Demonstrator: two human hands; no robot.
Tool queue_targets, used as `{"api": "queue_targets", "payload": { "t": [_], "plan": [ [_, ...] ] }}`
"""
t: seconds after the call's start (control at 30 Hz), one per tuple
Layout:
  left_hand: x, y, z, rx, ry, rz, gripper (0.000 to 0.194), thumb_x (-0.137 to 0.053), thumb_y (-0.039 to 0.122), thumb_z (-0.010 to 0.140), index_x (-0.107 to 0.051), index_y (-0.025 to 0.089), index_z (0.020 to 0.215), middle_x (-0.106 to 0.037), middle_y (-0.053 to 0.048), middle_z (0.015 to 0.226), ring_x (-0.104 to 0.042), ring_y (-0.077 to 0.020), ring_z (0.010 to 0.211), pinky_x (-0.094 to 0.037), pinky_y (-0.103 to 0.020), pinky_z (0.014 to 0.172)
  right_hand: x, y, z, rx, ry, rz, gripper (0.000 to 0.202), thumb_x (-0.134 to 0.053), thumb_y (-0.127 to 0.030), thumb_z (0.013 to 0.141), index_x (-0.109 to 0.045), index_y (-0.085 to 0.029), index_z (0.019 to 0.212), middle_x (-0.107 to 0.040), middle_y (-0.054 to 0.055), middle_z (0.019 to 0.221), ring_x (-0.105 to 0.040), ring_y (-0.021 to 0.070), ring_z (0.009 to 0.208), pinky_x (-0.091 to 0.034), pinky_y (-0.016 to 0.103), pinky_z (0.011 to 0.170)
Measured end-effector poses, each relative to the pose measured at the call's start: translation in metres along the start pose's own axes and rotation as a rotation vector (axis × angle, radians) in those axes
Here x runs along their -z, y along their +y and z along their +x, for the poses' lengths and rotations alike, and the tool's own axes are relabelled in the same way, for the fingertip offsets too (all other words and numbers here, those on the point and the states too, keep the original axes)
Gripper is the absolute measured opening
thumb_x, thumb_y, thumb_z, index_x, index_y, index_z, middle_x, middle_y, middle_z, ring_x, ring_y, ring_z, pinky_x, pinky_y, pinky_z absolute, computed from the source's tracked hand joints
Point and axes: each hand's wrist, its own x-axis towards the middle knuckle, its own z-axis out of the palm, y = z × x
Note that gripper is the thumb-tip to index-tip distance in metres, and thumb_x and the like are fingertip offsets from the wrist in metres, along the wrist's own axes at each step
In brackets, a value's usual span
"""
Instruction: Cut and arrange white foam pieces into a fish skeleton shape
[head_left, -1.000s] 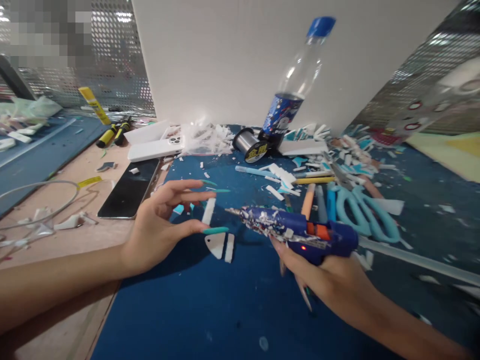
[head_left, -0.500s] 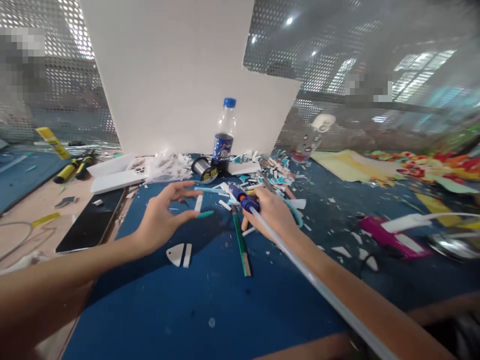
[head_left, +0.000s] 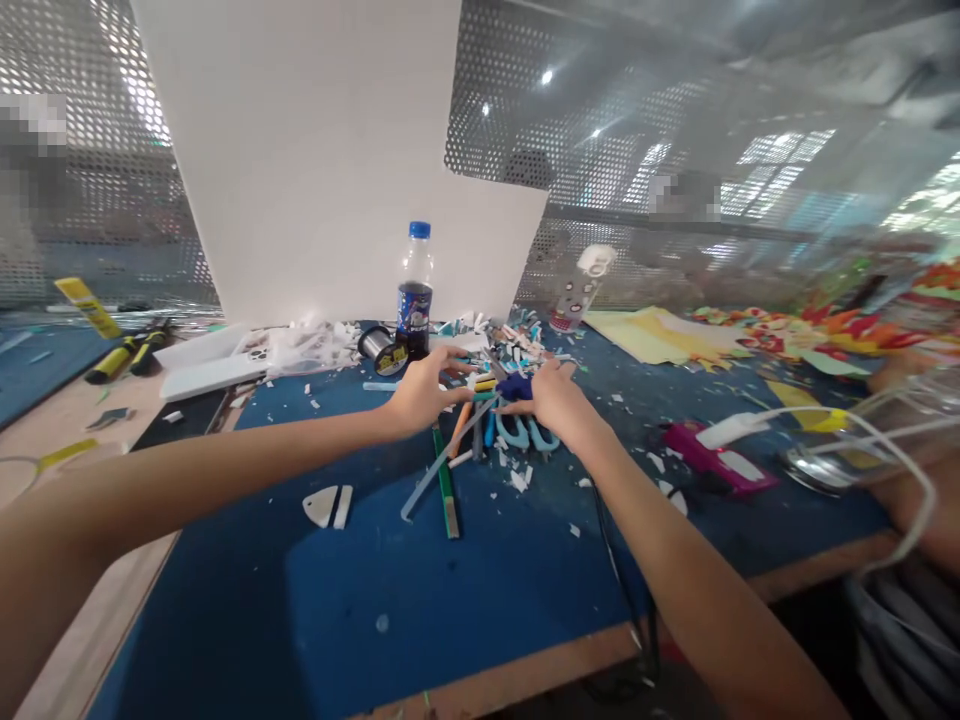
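My right hand (head_left: pixel 556 402) is around the dark blue glue gun (head_left: pixel 516 386) above the scrap pile, thumb along its side. A long translucent glue stick (head_left: pixel 431 482) slants from the gun down to the left. My left hand (head_left: pixel 421 397) is open at the pile's left side, fingers bent and apart from the thumb, with nothing plainly in it. Between and below the hands lie a green stick-like tool (head_left: pixel 447 495), an orange stick (head_left: pixel 459 432) and scissors (head_left: pixel 529 434) with light blue handles. A white rounded piece (head_left: pixel 320 507) and a white strip (head_left: pixel 343 507) lie nearer me.
A cola bottle (head_left: pixel 415 310) and a wire spool (head_left: pixel 382 352) stand behind the hands, before a white board (head_left: pixel 322 170). Utility knives (head_left: pixel 112 362) lie left. Right are a magenta device (head_left: pixel 720 465) with a white plug and yellow paper (head_left: pixel 645 335). A black cable (head_left: pixel 611 550) crosses the front edge.
My right hand has turned the glue gun, so its stick now points down-left instead of along my forearm. My left hand has moved forward and right towards the pile. The view has shifted right.
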Motion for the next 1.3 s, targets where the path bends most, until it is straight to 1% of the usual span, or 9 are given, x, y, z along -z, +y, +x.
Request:
{"api": "queue_targets", "payload": {
  "t": [0.1,0.2,0.33,0.4,0.5,0.67,0.87,1.07,1.3],
  "plan": [
    [-0.003,-0.001,-0.001,-0.010,-0.017,-0.035,0.045,-0.073,0.012,0.070,-0.051,0.015,0.109,-0.072,-0.012,0.108,-0.068,-0.0222,0.096,-0.053,-0.035,0.078,0.011,0.006,0.000,-0.024,-0.001,0.015,0.083,-0.079,-0.056,0.061,-0.048,-0.003,0.117,-0.049,0.031,0.121,-0.057,0.0433,0.107,-0.050,0.054,0.082],
    [0.004,0.004,-0.006,-0.025,-0.030,-0.065,0.045,-0.072,0.016,0.071,-0.051,0.014,0.110,-0.072,-0.013,0.110,-0.068,-0.0236,0.100,-0.053,-0.038,0.082,0.029,0.010,-0.004,0.007,0.013,0.077,0.074,-0.079,-0.059,0.056,-0.051,-0.007,0.100,-0.048,0.033,0.116,-0.050,0.0507,0.112,-0.046,0.056,0.081],
    [0.021,0.017,-0.023,-0.055,-0.053,-0.096,0.048,-0.073,0.025,0.072,-0.050,0.016,0.114,-0.072,-0.011,0.111,-0.065,-0.0248,0.107,-0.050,-0.043,0.091,0.044,-0.003,-0.013,0.202,-0.050,0.303,0.048,-0.059,-0.064,0.077,-0.049,-0.017,0.076,-0.059,0.015,0.090,-0.059,0.0314,0.093,-0.047,0.042,0.075],
    [0.029,0.023,-0.034,-0.062,-0.055,-0.123,0.050,-0.073,0.028,0.072,-0.050,0.016,0.115,-0.072,-0.010,0.110,-0.065,-0.0248,0.108,-0.049,-0.044,0.095,0.041,-0.021,-0.021,0.323,-0.123,0.464,0.051,-0.038,-0.066,0.089,-0.050,-0.019,0.073,-0.058,0.007,0.076,-0.059,0.0196,0.074,-0.047,0.034,0.069],
    [0.040,0.026,-0.053,-0.067,-0.029,-0.187,0.053,-0.076,0.027,0.071,-0.050,0.016,0.116,-0.072,-0.010,0.110,-0.064,-0.0248,0.111,-0.047,-0.044,0.100,0.031,-0.053,-0.037,0.450,-0.280,0.699,0.062,-0.026,-0.072,0.088,-0.051,-0.019,0.067,-0.057,0.002,0.063,-0.053,0.0120,0.053,-0.045,0.026,0.053],
    [0.057,0.025,-0.075,-0.077,0.054,-0.202,0.060,-0.079,0.026,0.071,-0.049,0.017,0.123,-0.071,-0.009,0.112,-0.061,-0.0246,0.116,-0.046,-0.042,0.104,0.019,-0.088,-0.053,0.475,-0.440,0.969,0.059,-0.043,-0.076,0.080,-0.048,-0.020,0.061,-0.046,-0.003,0.049,-0.045,0.0090,0.040,-0.037,0.024,0.039],
    [0.073,0.025,-0.090,-0.012,0.127,-0.195,0.064,-0.078,0.025,0.073,-0.049,0.016,0.128,-0.071,-0.010,0.113,-0.059,-0.0277,0.119,-0.045,-0.048,0.106,0.014,-0.108,-0.059,0.477,-0.544,1.099,0.054,-0.052,-0.071,0.079,-0.050,-0.019,0.064,-0.049,-0.004,0.048,-0.041,0.0065,0.036,-0.031,0.022,0.035],
    [0.088,0.012,-0.113,-0.061,0.067,-0.086,0.074,-0.077,0.033,0.076,-0.038,0.022,0.138,-0.062,-0.012,0.127,-0.053,-0.0277,0.126,-0.045,-0.045,0.107,-0.005,-0.120,-0.063,0.517,-0.566,1.091,0.050,-0.050,-0.066,0.083,-0.048,-0.020,0.065,-0.050,-0.004,0.051,-0.041,0.0061,0.038,-0.030,0.021,0.037],
    [0.103,-0.013,-0.159,-0.135,-0.083,0.341,0.103,-0.079,0.049,0.068,-0.017,0.021,0.146,-0.050,-0.020,0.131,-0.051,-0.0338,0.120,-0.046,-0.055,0.097,-0.024,-0.124,-0.061,0.651,-0.522,0.876,0.052,-0.042,-0.061,0.091,-0.038,-0.021,0.057,-0.041,-0.006,0.047,-0.041,0.0082,0.042,-0.037,0.026,0.052]
  ]
}}
